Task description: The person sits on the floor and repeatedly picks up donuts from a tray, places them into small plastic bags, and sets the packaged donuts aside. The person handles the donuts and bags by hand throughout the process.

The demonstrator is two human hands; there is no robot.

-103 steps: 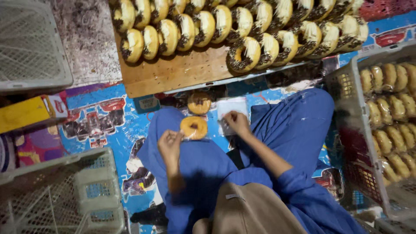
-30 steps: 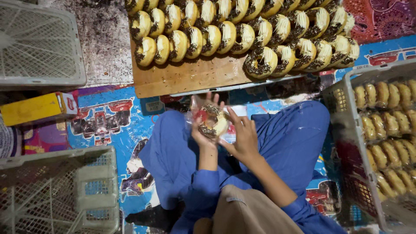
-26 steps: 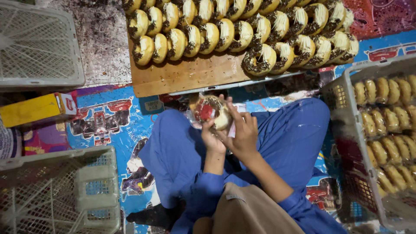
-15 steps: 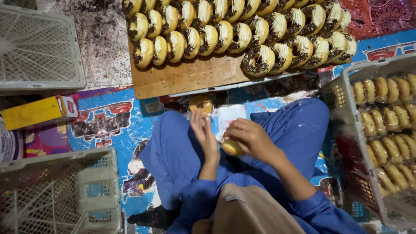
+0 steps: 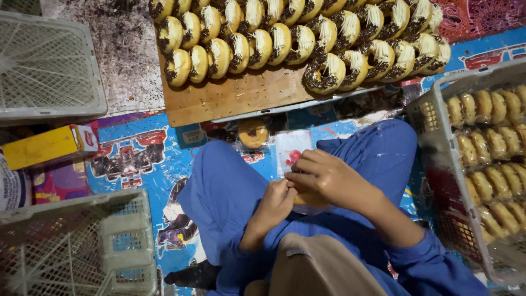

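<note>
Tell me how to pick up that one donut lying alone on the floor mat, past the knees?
Probably by its outer rim, coming straight down from above. The lone donut lies flat on the mat, ring side up, with the wooden board close behind it. Put fingers on its left and right edges, where there is open room. It looks wrapped in clear plastic, so pinching the wrap could also work.

We see a yellow rectangular carton (image 5: pixel 48 147) with a red-and-white end flap lying on the mat at the left, below the white plastic crate. At the far left edge, just under it, shows part of a white package with dark print (image 5: pixel 12 188). Ahead of the knees lies a stack of clear flat plastic bags (image 5: pixel 292 151) with a red mark, and beside it one doughnut sealed in a clear wrapper (image 5: pixel 253 134).
</note>
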